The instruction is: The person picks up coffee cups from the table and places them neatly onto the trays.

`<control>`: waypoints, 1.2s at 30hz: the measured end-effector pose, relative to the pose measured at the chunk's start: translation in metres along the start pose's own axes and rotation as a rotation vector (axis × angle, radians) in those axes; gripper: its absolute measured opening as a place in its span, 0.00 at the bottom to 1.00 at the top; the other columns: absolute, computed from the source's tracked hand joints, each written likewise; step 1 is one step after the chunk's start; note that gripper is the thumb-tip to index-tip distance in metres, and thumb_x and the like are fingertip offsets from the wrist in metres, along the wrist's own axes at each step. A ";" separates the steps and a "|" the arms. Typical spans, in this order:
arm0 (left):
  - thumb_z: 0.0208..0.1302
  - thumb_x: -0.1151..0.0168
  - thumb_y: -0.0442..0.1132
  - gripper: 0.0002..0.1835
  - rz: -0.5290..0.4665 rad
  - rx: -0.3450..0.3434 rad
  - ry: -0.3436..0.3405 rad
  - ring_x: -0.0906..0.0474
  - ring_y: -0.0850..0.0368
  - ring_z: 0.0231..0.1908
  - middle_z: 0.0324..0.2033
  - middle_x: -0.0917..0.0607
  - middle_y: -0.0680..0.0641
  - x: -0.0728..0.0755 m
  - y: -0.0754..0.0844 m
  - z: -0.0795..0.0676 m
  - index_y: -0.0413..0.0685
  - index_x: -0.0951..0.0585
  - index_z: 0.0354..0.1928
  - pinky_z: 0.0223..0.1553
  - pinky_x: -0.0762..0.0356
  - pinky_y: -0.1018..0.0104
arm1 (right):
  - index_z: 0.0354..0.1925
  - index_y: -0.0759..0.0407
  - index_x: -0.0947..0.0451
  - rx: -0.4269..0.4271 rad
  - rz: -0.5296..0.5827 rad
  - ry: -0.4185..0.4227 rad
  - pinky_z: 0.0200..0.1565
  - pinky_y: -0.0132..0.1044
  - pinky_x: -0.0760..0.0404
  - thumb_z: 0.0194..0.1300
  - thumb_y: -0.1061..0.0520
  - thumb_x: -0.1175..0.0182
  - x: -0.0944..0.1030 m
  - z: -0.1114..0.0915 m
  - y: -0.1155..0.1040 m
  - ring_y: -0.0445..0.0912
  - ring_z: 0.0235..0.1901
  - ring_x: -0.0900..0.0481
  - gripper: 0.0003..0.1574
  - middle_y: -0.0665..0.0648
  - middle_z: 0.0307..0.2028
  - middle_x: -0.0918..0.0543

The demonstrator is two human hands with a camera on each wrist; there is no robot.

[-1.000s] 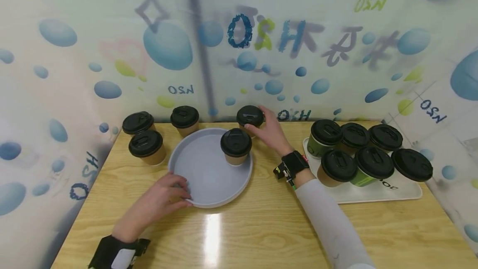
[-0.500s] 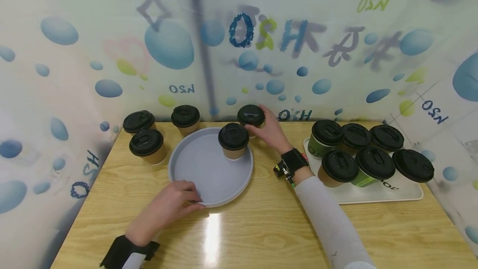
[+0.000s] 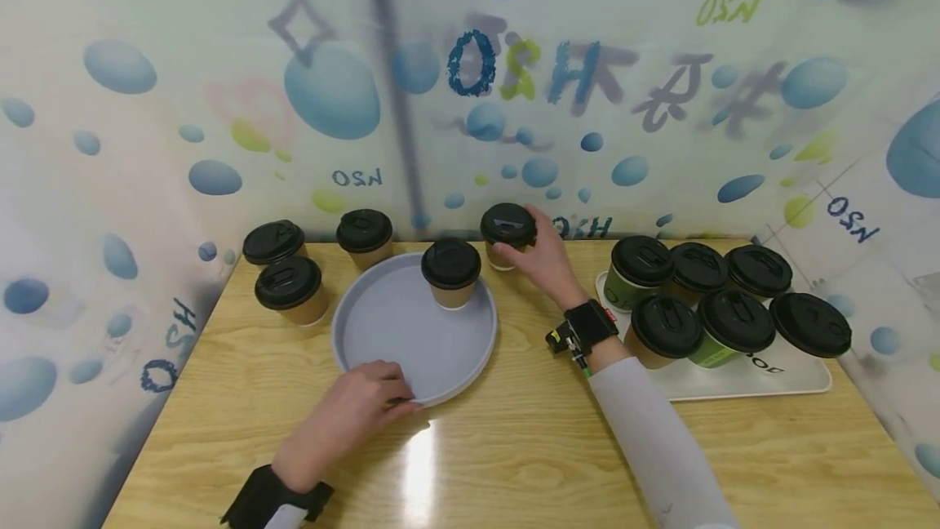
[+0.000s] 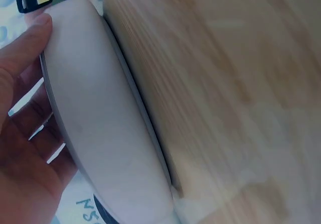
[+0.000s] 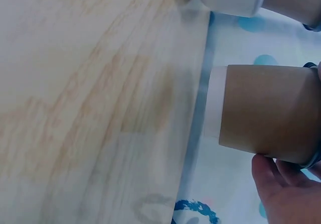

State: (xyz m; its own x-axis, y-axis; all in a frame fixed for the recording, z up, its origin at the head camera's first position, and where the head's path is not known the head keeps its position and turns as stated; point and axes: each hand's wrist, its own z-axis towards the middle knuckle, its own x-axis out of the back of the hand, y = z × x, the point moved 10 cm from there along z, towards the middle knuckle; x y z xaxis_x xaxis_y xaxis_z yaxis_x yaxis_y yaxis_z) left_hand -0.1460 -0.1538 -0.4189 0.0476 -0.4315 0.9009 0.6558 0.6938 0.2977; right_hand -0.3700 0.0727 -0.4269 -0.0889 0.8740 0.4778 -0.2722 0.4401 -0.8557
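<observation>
In the head view, my left hand [image 3: 352, 415] pinches the near rim of a round grey tray [image 3: 382, 325]. The left wrist view has the thumb on the outer wall of the tray [image 4: 95, 103] and the fingers over the rim. Toward the back right of the tray stands a lidded paper coffee cup [image 3: 451, 274]. Just behind it, my right hand [image 3: 545, 260] grips another coffee cup [image 3: 507, 227] by its side, upright. Seen from the right wrist, that cup [image 5: 271, 111] has a brown sleeve and white base, with fingertips [image 5: 266, 176] against it.
On the right, a white rectangular tray [image 3: 793, 382] bears several black-lidded cups [image 3: 738, 325], some green, some brown. Three more cups [image 3: 290, 288] stand on the wooden table [image 3: 514, 464] at the back left. A patterned wall [image 3: 499, 178] borders the table's back.
The cup on the round tray has shifted left and back. My left hand has slid right along the near rim. My right hand and its cup have moved slightly right.
</observation>
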 end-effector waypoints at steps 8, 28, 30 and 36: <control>0.56 0.20 0.46 0.08 0.016 0.031 0.001 0.25 0.67 0.29 0.27 0.21 0.61 -0.005 0.003 0.004 0.54 0.11 0.27 0.32 0.22 0.67 | 0.82 0.58 0.51 -0.013 0.014 0.041 0.68 0.54 0.29 0.67 0.42 0.29 0.017 -0.022 -0.006 0.59 0.74 0.38 0.60 0.67 0.77 0.43; 0.57 0.20 0.44 0.11 0.072 -0.004 0.030 0.24 0.63 0.29 0.26 0.21 0.58 -0.014 0.022 0.021 0.52 0.14 0.25 0.31 0.22 0.66 | 0.82 0.51 0.49 0.083 -0.011 0.016 0.66 0.56 0.28 0.64 0.42 0.26 0.023 -0.078 -0.045 0.58 0.72 0.34 0.61 0.61 0.77 0.41; 0.57 0.20 0.44 0.11 0.070 -0.004 0.023 0.24 0.62 0.29 0.26 0.21 0.58 -0.015 0.023 0.023 0.52 0.15 0.25 0.32 0.22 0.66 | 0.82 0.50 0.49 0.085 0.009 -0.001 0.67 0.56 0.28 0.64 0.43 0.26 0.021 -0.082 -0.049 0.58 0.72 0.35 0.61 0.61 0.78 0.42; 0.58 0.21 0.44 0.10 0.068 0.006 -0.003 0.23 0.61 0.30 0.27 0.20 0.58 -0.019 0.026 0.030 0.52 0.14 0.26 0.33 0.21 0.65 | 0.81 0.51 0.46 0.093 0.075 -0.063 0.67 0.55 0.28 0.63 0.48 0.25 0.008 -0.090 -0.058 0.57 0.73 0.35 0.59 0.59 0.77 0.40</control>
State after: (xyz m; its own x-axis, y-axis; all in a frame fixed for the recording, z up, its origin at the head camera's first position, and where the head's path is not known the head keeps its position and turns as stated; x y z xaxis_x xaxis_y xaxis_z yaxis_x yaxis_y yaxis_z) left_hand -0.1525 -0.1108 -0.4187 0.0899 -0.3816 0.9200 0.6462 0.7252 0.2376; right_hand -0.2683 0.0729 -0.3913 -0.1711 0.8876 0.4276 -0.3501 0.3509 -0.8685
